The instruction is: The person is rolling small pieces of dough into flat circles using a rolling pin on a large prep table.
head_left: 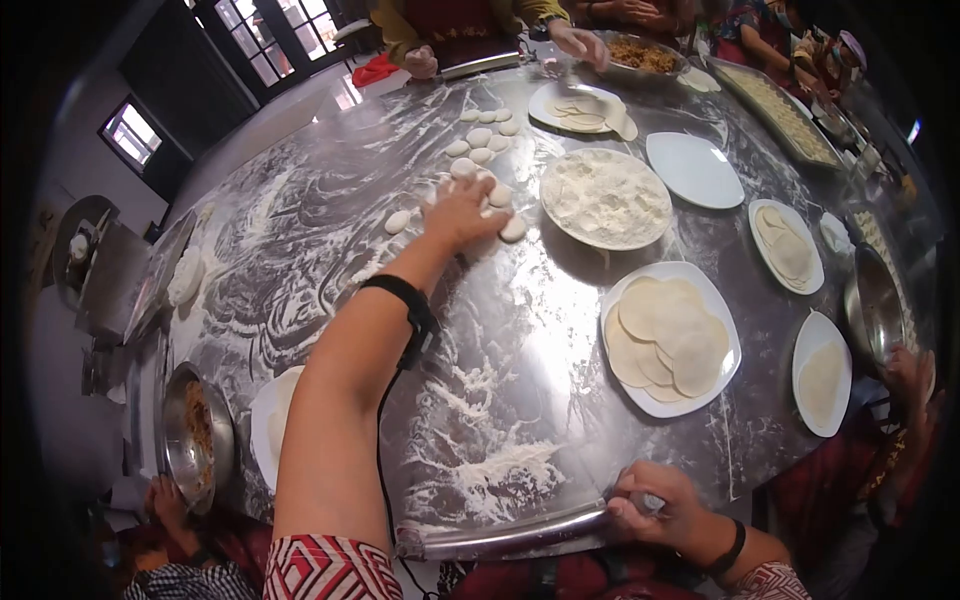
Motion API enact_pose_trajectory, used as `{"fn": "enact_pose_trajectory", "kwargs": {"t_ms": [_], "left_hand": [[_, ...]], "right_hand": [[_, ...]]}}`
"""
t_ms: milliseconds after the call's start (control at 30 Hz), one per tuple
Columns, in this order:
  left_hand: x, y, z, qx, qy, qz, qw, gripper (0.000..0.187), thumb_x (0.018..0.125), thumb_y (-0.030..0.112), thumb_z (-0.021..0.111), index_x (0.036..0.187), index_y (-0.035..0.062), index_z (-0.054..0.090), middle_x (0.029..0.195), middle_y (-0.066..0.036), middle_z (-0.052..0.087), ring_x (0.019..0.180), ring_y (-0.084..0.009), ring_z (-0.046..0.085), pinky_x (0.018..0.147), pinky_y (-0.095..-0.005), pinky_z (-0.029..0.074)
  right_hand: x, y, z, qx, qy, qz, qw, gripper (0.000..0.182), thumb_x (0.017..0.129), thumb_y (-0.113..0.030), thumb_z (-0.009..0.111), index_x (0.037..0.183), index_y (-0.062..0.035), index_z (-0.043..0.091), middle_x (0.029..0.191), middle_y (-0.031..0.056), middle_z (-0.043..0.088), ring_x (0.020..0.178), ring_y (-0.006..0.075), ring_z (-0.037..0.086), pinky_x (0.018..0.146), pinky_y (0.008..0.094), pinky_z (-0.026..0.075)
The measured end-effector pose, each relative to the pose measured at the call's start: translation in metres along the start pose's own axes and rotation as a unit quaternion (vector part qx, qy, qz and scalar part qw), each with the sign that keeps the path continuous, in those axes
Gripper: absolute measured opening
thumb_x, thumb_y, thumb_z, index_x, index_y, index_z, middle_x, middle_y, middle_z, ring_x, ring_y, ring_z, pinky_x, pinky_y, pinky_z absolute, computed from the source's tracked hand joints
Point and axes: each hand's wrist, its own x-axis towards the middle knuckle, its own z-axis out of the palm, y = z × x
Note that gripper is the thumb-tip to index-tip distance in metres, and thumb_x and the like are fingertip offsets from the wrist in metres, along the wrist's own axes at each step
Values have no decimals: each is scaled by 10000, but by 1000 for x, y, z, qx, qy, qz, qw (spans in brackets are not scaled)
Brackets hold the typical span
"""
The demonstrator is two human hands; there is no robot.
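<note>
My left hand reaches out over a group of small flattened dough rounds, its fingers spread and touching some of them. One round lies by its fingertips. Near the front edge of the floured metal table, my right hand is closed around a grey rod, of which only a rounded end shows. A white plate of thin dough wrappers lies beyond my right hand. Right of my left hand is a round dish heaped with flour.
More plates with wrappers stand at the right, beside an empty white plate. Bowls of filling are at the back and front left. A filled tray is back right. Co-workers' hands show around the table.
</note>
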Motion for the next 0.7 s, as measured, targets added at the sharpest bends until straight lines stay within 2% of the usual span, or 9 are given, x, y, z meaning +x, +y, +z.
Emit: {"fn": "enact_pose_trajectory", "kwargs": {"t_ms": [100, 133, 200, 333, 400, 500, 533, 633, 700], "left_hand": [[-45, 35, -7, 18, -17, -1, 1000, 706, 747, 547, 573, 1353, 209, 443, 1463, -136, 312, 1354, -361, 243, 1074, -548, 195], [-60, 45, -8, 11, -32, 9, 999, 664, 760, 524, 560, 1339, 224, 433, 1466, -128, 304, 1356, -361, 234, 1051, -611, 169], [-95, 67, -10, 21, -50, 8, 998, 612, 768, 503, 556, 1305, 237, 437, 1467, -127, 297, 1357, -370, 230, 1052, -609, 167], [-170, 105, -14, -28, -62, 36, 997, 574, 784, 485, 561, 1294, 250, 442, 1450, -139, 316, 1357, -399, 206, 1040, -645, 145], [-200, 124, -30, 3, -116, 52, 992, 558, 810, 457, 564, 1299, 212, 457, 1425, -148, 344, 1300, -376, 332, 1049, -567, 242], [-194, 109, -38, -168, -110, 34, 979, 565, 835, 424, 567, 1307, 133, 457, 1385, -154, 388, 1191, -339, 470, 1022, -453, 346], [-186, 95, -44, -164, -48, 33, 985, 580, 846, 392, 574, 1305, 61, 445, 1337, -167, 432, 1102, -307, 544, 988, -374, 394], [-134, 17, -37, -20, 71, -42, 996, 571, 820, 397, 608, 1267, 61, 491, 1320, -215, 433, 1139, -356, 503, 983, -408, 397], [-112, -13, -50, -11, 73, -118, 990, 599, 800, 413, 623, 1257, 47, 496, 1301, -229, 453, 1182, -375, 458, 989, -427, 382]], "right_hand": [[-1, -5, 0, -11, 1, -14, 1000, 423, 737, 38, 688, 1101, -51, 491, 685, 104, 565, 530, 218, 563, 446, 308, 425], [-3, -6, 3, -1, 34, -31, 999, 426, 738, 40, 687, 1104, -53, 490, 687, 103, 566, 533, 213, 565, 449, 304, 427], [-7, -3, 13, 20, 97, -68, 993, 431, 741, 44, 684, 1111, -56, 489, 692, 102, 567, 538, 202, 568, 455, 298, 432], [-20, -16, 15, -55, 120, -66, 989, 410, 757, 55, 671, 1111, -52, 493, 878, 107, 595, 597, 163, 579, 506, 285, 461], [-30, -14, 18, -35, 123, -73, 989, 386, 766, 52, 668, 1100, -46, 502, 953, 105, 580, 661, 143, 584, 568, 273, 478], [-39, -18, 17, -23, 119, -66, 990, 378, 765, 49, 671, 1092, -42, 506, 947, 105, 580, 675, 141, 584, 587, 268, 480], [-40, -19, 17, -20, 117, -61, 991, 374, 765, 47, 672, 1089, -41, 507, 945, 105, 580, 670, 141, 584, 585, 269, 479], [-39, -20, 15, -14, 110, -51, 993, 364, 765, 38, 678, 1079, -42, 513, 931, 105, 585, 663, 146, 585, 578, 271, 479], [-34, -16, 15, -18, 113, -59, 992, 354, 759, 32, 685, 1064, -40, 519, 858, 108, 595, 651, 166, 592, 554, 275, 472]]}}
